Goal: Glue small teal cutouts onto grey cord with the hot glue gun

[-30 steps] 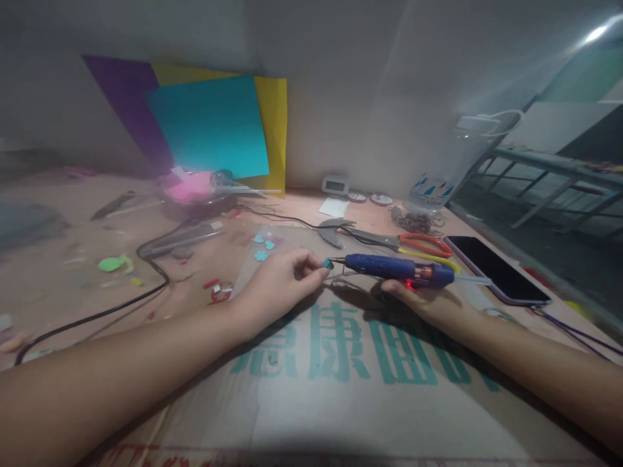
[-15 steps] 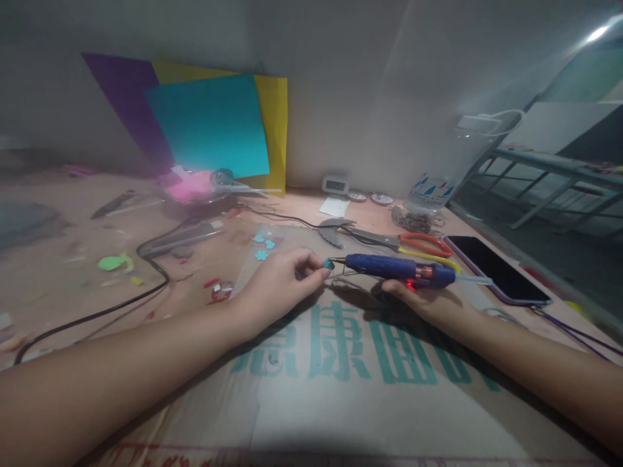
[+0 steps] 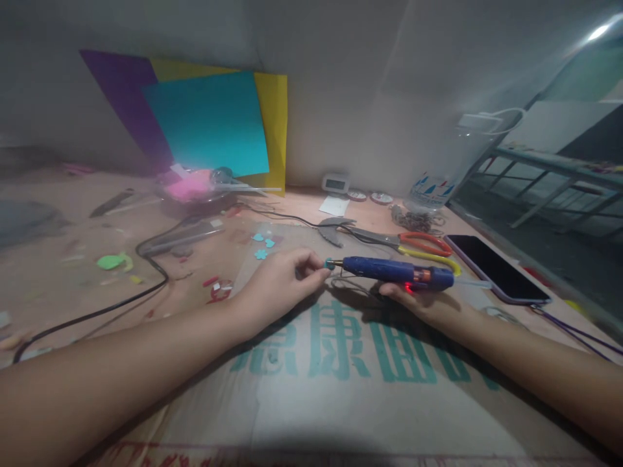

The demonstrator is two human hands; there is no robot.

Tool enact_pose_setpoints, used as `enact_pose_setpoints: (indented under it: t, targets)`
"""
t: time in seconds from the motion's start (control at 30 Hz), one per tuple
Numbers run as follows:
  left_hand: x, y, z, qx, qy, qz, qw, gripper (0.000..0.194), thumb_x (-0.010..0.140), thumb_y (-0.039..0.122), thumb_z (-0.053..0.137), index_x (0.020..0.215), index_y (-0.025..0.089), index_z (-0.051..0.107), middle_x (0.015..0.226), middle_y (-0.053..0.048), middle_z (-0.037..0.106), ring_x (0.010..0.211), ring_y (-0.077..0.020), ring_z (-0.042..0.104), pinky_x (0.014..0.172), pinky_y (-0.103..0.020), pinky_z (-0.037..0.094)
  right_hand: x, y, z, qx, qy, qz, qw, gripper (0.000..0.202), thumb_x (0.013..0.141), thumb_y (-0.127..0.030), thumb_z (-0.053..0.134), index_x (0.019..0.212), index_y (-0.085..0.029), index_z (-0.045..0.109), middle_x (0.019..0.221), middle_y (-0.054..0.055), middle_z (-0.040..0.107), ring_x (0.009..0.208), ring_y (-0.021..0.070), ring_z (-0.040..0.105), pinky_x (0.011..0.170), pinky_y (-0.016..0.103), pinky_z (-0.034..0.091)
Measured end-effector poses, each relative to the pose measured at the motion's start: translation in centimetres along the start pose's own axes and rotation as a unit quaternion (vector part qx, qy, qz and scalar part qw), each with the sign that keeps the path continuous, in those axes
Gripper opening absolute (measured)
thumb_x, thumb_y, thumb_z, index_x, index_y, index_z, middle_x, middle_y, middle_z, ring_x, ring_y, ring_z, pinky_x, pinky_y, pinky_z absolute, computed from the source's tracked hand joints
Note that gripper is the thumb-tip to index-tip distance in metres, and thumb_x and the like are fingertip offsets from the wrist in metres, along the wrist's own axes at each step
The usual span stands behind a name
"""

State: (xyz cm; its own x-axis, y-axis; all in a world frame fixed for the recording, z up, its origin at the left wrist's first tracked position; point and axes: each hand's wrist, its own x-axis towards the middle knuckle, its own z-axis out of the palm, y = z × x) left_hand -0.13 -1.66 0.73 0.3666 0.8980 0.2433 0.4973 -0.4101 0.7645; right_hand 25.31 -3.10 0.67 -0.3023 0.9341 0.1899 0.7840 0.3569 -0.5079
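Observation:
Between thumb and fingertips, my left hand (image 3: pixel 292 285) pinches a small teal piece (image 3: pixel 328 264), mostly covered by the fingers. My right hand (image 3: pixel 418 301) is closed around a blue glue gun (image 3: pixel 379 267), its red light glowing and a clear glue stick (image 3: pixel 474 283) poking out at the back. The metal nozzle points left and meets the teal piece, or lies right at it. Left of the fingers, a few light-blue cut-outs (image 3: pixel 261 254), among them a flower and hearts, lie on the cardboard (image 3: pixel 311 408).
Scissors (image 3: pixel 423 243) with red and yellow handles lie behind the glue gun, a phone (image 3: pixel 496 268) to the right. A plastic cup (image 3: pixel 431 188), a small digital display (image 3: pixel 335 184) and coloured sheets (image 3: pixel 209 123) stand at the back. A black cable (image 3: pixel 97 312) crosses the left side among scraps.
The glue gun has shifted very slightly left and its nozzle has dipped a little toward the teal piece. My left hand keeps its pinch almost in place.

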Motion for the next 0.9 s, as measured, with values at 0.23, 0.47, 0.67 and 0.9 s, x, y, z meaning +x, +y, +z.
enact_pose_setpoints:
  t: [0.23, 0.47, 0.67, 0.9]
  targets:
    - [0.0, 0.3, -0.2, 0.002, 0.006, 0.002, 1.0, 0.015, 0.083, 0.029, 0.055, 0.075, 0.018, 0.062, 0.071, 0.002, 0.064, 0.067, -0.0123, 0.057, 0.061, -0.022, 0.041, -0.4, 0.6, -0.3, -0.029, 0.006, 0.023, 0.999, 0.042, 0.078, -0.04, 0.056, 0.12, -0.035, 0.058, 0.112, 0.0, 0.067, 0.123, 0.0311, 0.05, 0.103, 0.045, 0.045]
    - [-0.1, 0.3, -0.3, 0.002, 0.007, 0.003, 1.0, 0.018, 0.084, 0.031, 0.053, 0.074, 0.018, 0.061, 0.068, 0.002, 0.062, 0.063, -0.0126, 0.055, 0.06, -0.022, 0.04, 0.1, -0.9, -0.2, 0.003, 0.041, 0.044, 0.998, 0.031, 0.076, -0.051, 0.056, 0.093, -0.027, 0.066, 0.096, 0.006, 0.071, 0.099, 0.0333, 0.064, 0.088, 0.047, 0.053]
    - [0.0, -0.2, -0.1, -0.006, 0.012, -0.003, 1.0, 0.019, 0.084, 0.033, 0.053, 0.075, 0.018, 0.061, 0.07, 0.002, 0.063, 0.061, -0.0121, 0.054, 0.059, -0.023, 0.04, 0.2, -1.9, -1.1, 0.01, 0.049, 0.047, 0.998, 0.026, 0.077, -0.049, 0.056, 0.08, -0.026, 0.066, 0.082, 0.005, 0.071, 0.087, 0.0288, 0.066, 0.081, 0.041, 0.054]
    - [0.0, 0.3, -0.1, -0.037, -0.01, -0.039, 0.998, 0.022, 0.085, 0.036, 0.052, 0.074, 0.018, 0.058, 0.064, 0.002, 0.062, 0.058, -0.0123, 0.055, 0.053, -0.022, 0.037, 1.3, -1.7, -3.1, 0.132, 0.1, 0.038, 0.985, 0.047, 0.088, -0.057, 0.04, 0.077, -0.021, 0.068, 0.084, 0.006, 0.071, 0.08, 0.0212, 0.065, 0.076, 0.033, 0.051]
